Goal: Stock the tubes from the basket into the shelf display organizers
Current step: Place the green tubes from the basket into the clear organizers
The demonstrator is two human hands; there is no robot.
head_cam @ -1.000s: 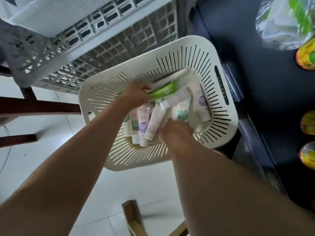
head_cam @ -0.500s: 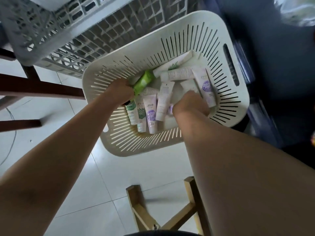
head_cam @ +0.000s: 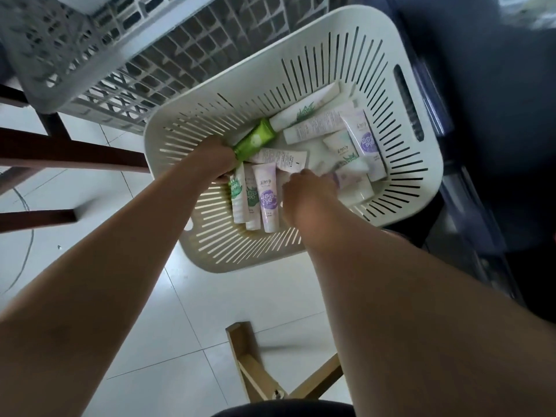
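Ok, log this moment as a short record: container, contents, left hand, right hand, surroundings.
container: white slotted basket above the tiled floor
contents: many tubes, white with green or purple labels, lying jumbled
left hand: grips the green tube near the basket's left wall
right hand: reaches in among the tubes, fingertips hidden, grip unclear
surroundings: grey lattice crates behind, wooden stool below

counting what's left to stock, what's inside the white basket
The basket holds loose tubes: one green tube, the rest white with green or purple labels. The left hand grips the green tube; the right hand reaches in. Anything under the hands and top tubes is covered.
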